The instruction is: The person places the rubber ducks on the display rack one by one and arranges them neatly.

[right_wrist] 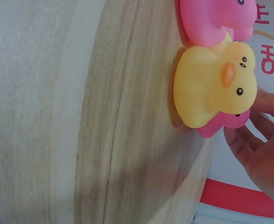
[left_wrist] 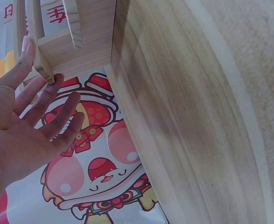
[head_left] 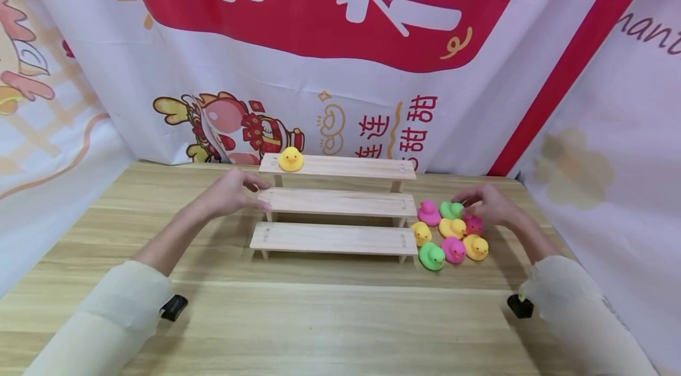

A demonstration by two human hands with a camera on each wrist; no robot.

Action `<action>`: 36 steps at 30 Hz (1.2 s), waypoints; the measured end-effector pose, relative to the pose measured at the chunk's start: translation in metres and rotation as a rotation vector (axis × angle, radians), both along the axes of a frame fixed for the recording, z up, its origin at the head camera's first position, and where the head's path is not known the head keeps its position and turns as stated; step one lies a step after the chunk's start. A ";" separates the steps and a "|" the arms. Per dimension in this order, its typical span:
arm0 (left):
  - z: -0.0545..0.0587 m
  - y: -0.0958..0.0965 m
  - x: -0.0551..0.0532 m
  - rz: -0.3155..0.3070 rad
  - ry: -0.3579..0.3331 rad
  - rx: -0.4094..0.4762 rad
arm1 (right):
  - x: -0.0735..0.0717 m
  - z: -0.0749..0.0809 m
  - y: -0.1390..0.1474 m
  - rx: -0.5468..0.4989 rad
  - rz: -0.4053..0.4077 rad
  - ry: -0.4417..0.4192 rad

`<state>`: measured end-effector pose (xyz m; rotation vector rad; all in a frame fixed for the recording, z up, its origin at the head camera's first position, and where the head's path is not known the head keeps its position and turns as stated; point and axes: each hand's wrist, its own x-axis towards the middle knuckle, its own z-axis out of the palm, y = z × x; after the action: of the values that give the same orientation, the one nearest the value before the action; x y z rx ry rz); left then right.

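A three-tier wooden shelf (head_left: 334,238) stands on the table, with a yellow rubber duck (head_left: 291,159) at the left of its top tier. My left hand (head_left: 234,194) pinches the left end of the middle tier; in the left wrist view the thumb lies against the board's edge and the other fingers spread beyond it. My right hand (head_left: 486,204) is at the back of a group of rubber ducks, fingers by a green duck (head_left: 451,210) and a magenta duck (head_left: 473,224). In the right wrist view a yellow duck (right_wrist: 211,86) partly hides its fingertips, so its grip is unclear.
Several more ducks crowd the shelf's right end, among them a pink duck (head_left: 428,213), a green duck (head_left: 432,256) and a yellow duck (head_left: 476,247). A printed cloth (head_left: 319,45) hangs behind the shelf. Wood-grain tabletop (head_left: 340,323) extends in front.
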<state>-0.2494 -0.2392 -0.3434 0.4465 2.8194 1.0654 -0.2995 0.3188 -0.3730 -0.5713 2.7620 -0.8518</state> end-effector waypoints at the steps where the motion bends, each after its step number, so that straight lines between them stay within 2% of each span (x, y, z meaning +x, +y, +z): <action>1: 0.000 0.000 0.000 0.000 -0.002 -0.001 | 0.000 0.000 0.000 -0.002 0.003 0.002; 7: 0.001 0.000 -0.001 -0.001 -0.003 -0.007 | 0.001 0.002 -0.001 -0.021 0.003 0.016; 12: 0.003 0.001 -0.001 0.002 -0.004 -0.015 | 0.001 0.002 -0.001 -0.002 -0.028 0.019; 17: 0.004 0.002 -0.001 0.002 -0.014 -0.014 | 0.002 0.005 -0.003 -0.012 -0.031 0.064; 24: 0.004 0.001 -0.002 0.001 -0.025 -0.004 | 0.003 0.013 -0.009 -0.048 -0.037 0.179; 31: 0.002 0.000 -0.002 -0.008 -0.019 -0.003 | 0.007 0.021 -0.014 -0.035 -0.102 0.199; 36: 0.005 0.001 -0.001 -0.005 -0.024 -0.010 | 0.009 0.025 -0.017 -0.030 -0.117 0.216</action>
<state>-0.2504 -0.2386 -0.3384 0.4359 2.8001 1.0480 -0.2910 0.3017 -0.3479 -0.5398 3.0083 -0.9076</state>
